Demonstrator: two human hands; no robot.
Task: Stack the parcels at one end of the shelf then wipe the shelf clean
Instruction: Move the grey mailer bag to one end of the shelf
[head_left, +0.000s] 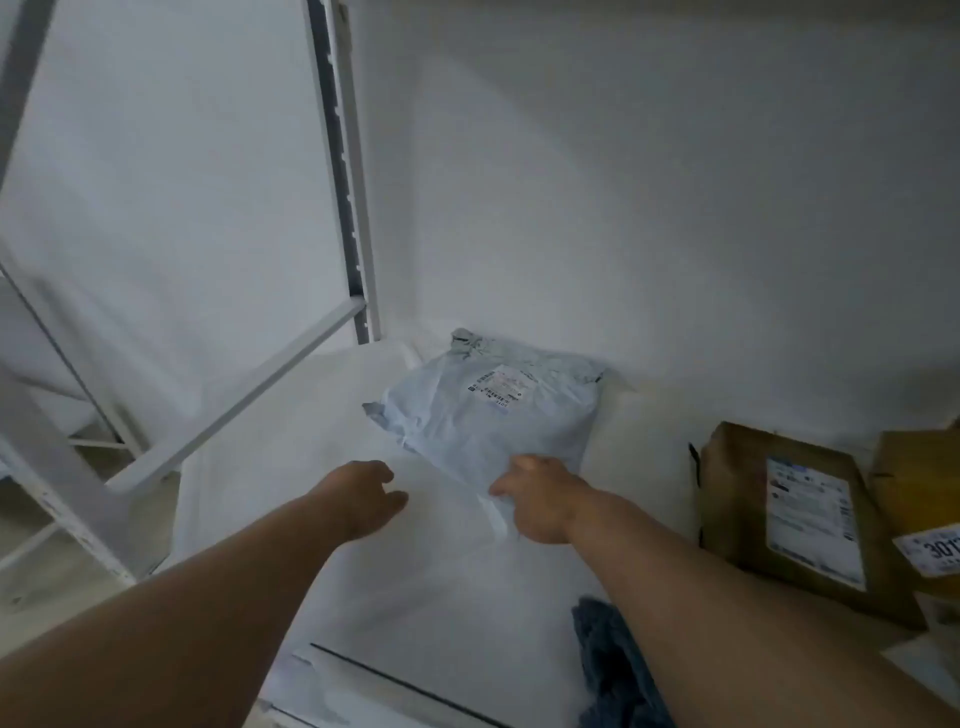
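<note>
We found the pale blue poly mailer (483, 415) toward 12 o'clock on the white shelf (415, 597), long axis running 10-to-4. Our right hand (540, 499) was nearer, pinching its near corner; left hand (363, 493) hovered loosely curled and empty at 9 o'clock.

Shelf board (415, 571): white, smooth, matt, with a faint sheen only; material not determinable. Shelf frame (343, 171): painted white metal, slotted upright, satin finish, paint scuffed on the near post. Pale blue mailer bag (488, 415): thin plastic film, crinkled and creased, slightly glossy, and it bore a white paper label (503, 387), matt. Brown parcel (789, 519): looked like kraft paper or cardboard, matt, somewhat wrinkled at the edges; its printed label looked smoother, with a light gloss. Blue cloth (608, 670): woven or terry fabric, rough, nubby, fully matt. Wall (675, 208): white, flat, matt.
</note>
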